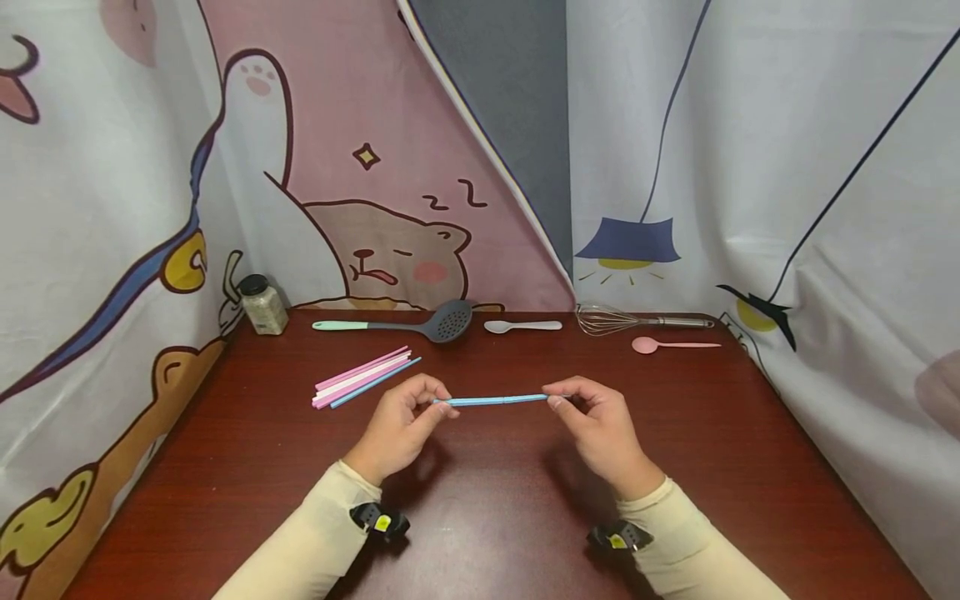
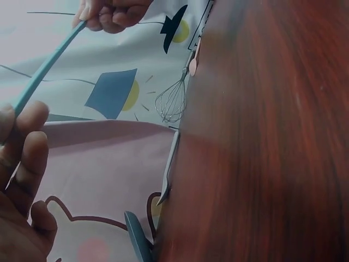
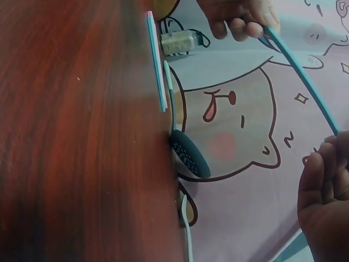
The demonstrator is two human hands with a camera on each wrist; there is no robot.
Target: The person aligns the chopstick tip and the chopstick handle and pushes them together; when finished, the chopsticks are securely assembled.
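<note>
A blue drinking straw [image 1: 491,401] is stretched level between both hands, above the table. My left hand [image 1: 401,423] pinches one end between thumb and fingers, and my right hand [image 1: 597,427] pinches the other. In the left wrist view the blue straw [image 2: 52,63] runs slantwise from the left fingers up to the right hand [image 2: 114,13]. The right wrist view shows the same straw [image 3: 302,79] clear against the curtain, its near end hidden by the right hand [image 3: 330,188]. Behind the left hand lies a loose bundle of pink, white and blue straws [image 1: 363,379].
Along the back edge of the dark red table [image 1: 487,517] lie a slotted skimmer [image 1: 450,322], a white spoon [image 1: 522,326] and a wire whisk [image 1: 611,320]. A pink spoon [image 1: 647,344] is in front of the whisk. A black-lidded jar [image 1: 262,307] stands at the back left corner. Printed curtains surround the table.
</note>
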